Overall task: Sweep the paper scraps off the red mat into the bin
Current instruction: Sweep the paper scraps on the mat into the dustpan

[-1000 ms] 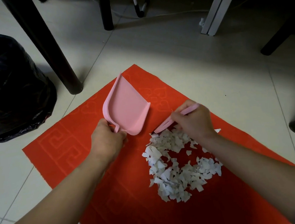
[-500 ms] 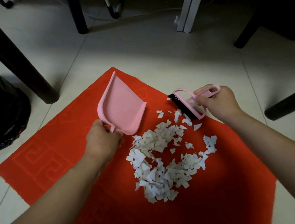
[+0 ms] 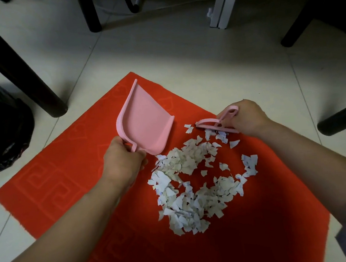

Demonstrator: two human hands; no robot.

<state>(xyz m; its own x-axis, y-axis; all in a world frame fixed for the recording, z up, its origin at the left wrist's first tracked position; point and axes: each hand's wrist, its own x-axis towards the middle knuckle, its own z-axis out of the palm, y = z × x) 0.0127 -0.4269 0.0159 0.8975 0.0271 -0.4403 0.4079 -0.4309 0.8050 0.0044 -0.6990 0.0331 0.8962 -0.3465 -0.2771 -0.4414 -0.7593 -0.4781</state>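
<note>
A red mat (image 3: 72,181) lies on the tiled floor. A heap of white paper scraps (image 3: 196,187) covers its middle. My left hand (image 3: 122,158) grips the short handle of a pink dustpan (image 3: 144,123), which is tilted with its open side turned away from the heap. My right hand (image 3: 244,117) holds a small pink brush (image 3: 217,124) by its looped handle, bristles down on the mat at the far edge of the scraps. A bin lined with a black bag (image 3: 3,133) stands at the left edge, mostly out of view.
Dark furniture legs stand around the mat: a thick slanted one (image 3: 27,81) at the left, one (image 3: 90,12) at the back, two (image 3: 297,28) (image 3: 340,119) at the right. A white frame leg (image 3: 221,3) stands at the back right.
My right hand has lowered the brush from a raised, tilted pose onto the mat at the heap's far edge. The dustpan has stayed roughly in place. The view has shifted right.
</note>
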